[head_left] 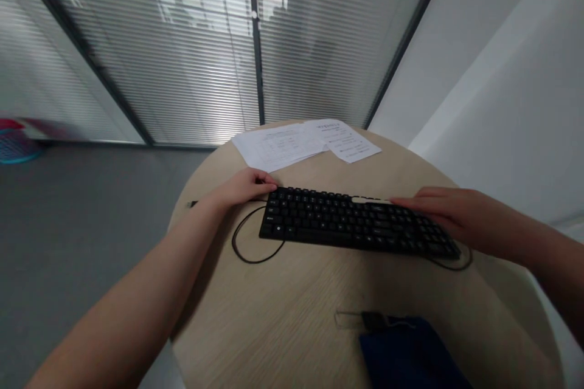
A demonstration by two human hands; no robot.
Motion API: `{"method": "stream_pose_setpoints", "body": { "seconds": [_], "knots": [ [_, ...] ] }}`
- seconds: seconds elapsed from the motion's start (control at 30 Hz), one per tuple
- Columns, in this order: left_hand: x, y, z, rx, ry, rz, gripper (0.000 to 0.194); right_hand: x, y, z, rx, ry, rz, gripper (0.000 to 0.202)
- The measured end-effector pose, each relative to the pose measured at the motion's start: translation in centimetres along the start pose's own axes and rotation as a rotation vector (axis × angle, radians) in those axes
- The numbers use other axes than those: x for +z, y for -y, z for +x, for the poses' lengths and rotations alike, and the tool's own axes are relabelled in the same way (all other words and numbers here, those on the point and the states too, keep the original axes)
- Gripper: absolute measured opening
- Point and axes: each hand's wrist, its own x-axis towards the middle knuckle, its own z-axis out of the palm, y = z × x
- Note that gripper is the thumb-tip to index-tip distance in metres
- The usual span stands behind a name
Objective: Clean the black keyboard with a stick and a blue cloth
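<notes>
A black computer keyboard (337,219) lies across the round table at a slight slant. My left hand (249,186) is closed at its far left corner, thumb and fingers pinching the edge. Over the far right part of the keyboard, my right hand (442,209) has its fingers along the back edge and its thumb side above the keys. By its fingertips runs a pale strip (371,200); whether it belongs to the keyboard is unclear. A thin black cable (235,243) loops out from under the left end, and a plug (191,203) lies beside my left wrist.
Printed paper sheets (292,143) lie at the back of the table (283,310). Near the front are a dark blue cloth-like item (410,352) and a small clear object with a black end (350,319). Blinds (201,73) cover the glass behind; a basket (18,143) stands on the floor.
</notes>
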Motion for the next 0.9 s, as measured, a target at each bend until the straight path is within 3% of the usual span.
{"method": "stream_pose_setpoints", "body": {
  "seconds": [0.17,0.33,0.57,0.9],
  "knots": [
    [0.3,0.1,-0.2,-0.006,-0.027,-0.010,0.025,3.2,6.7,7.8,-0.152,-0.025,0.007,0.049],
    [0.3,0.3,-0.2,0.009,-0.011,-0.043,0.024,5.7,9.8,12.2,-0.224,-0.050,-0.011,0.051],
    [0.1,0.9,0.3,0.045,0.015,-0.017,0.024,6.0,10.2,12.5,-0.231,-0.001,-0.071,0.054],
    [0.2,0.8,0.2,0.026,0.004,-0.030,0.024,5.7,7.0,9.4,-0.178,0.054,-0.075,0.055]
  ]
}}
